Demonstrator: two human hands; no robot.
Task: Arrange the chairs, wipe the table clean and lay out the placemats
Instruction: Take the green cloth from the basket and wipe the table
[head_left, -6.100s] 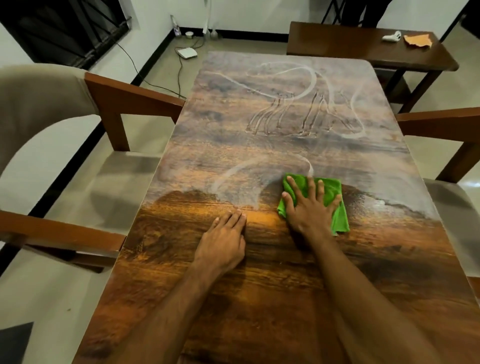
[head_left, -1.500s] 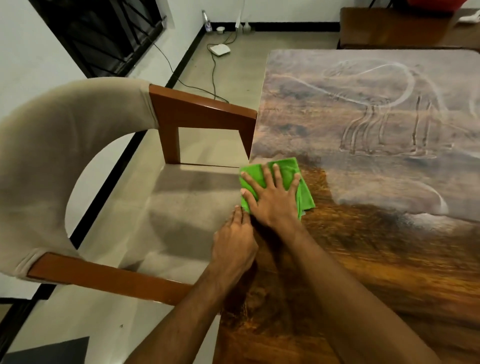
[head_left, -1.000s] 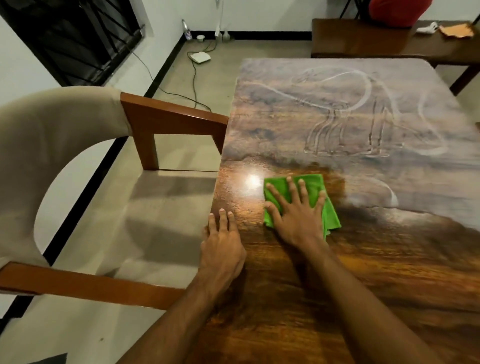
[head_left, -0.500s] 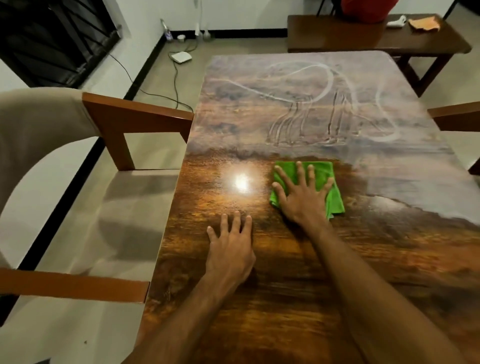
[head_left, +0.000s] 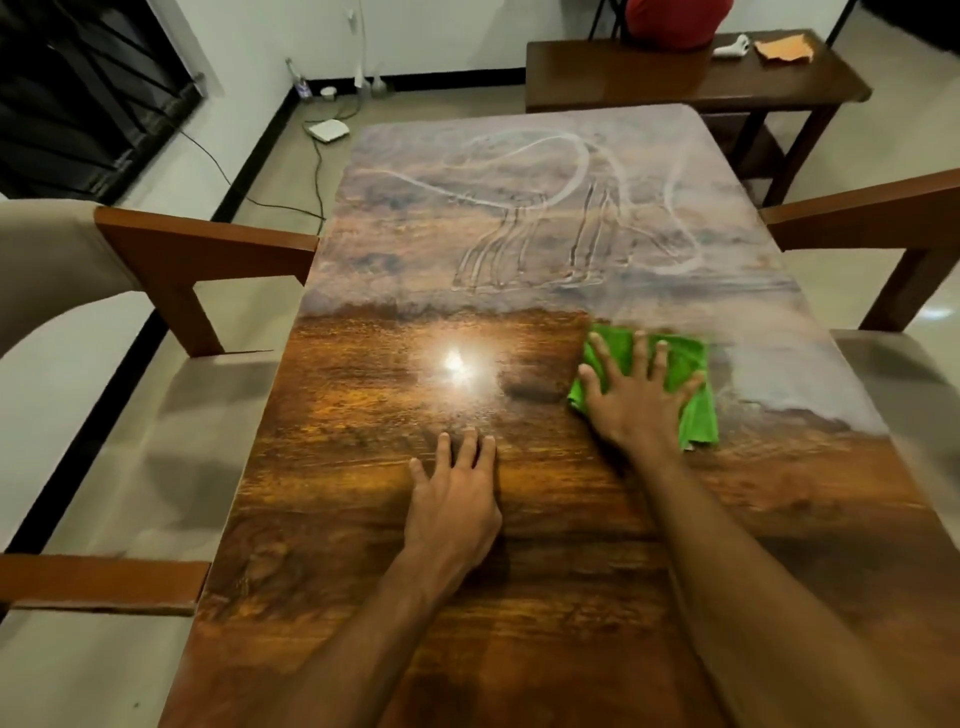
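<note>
A long wooden table (head_left: 363, 519) fills the view. Its near half is dark and shiny; its far half is coated in grey dust with finger-drawn lines (head_left: 545, 208). My right hand (head_left: 636, 400) presses flat, fingers spread, on a green cloth (head_left: 698, 410) at the boundary between clean and dusty surface, right of centre. My left hand (head_left: 454, 499) rests flat on the clean wood nearer me, holding nothing. A beige-cushioned wooden chair (head_left: 156, 405) stands at the table's left side, and another chair (head_left: 893, 364) at its right.
A dark side table (head_left: 649, 78) stands beyond the far end, carrying an orange cloth (head_left: 784, 49) and a white object (head_left: 732, 47); something red (head_left: 675, 21) is behind it. A white box (head_left: 328, 130) and cables lie on the floor by the left wall.
My right hand has swept the green cloth from the table's left edge rightward across the middle, widening the clean strip. My left hand stayed flat on the wood.
</note>
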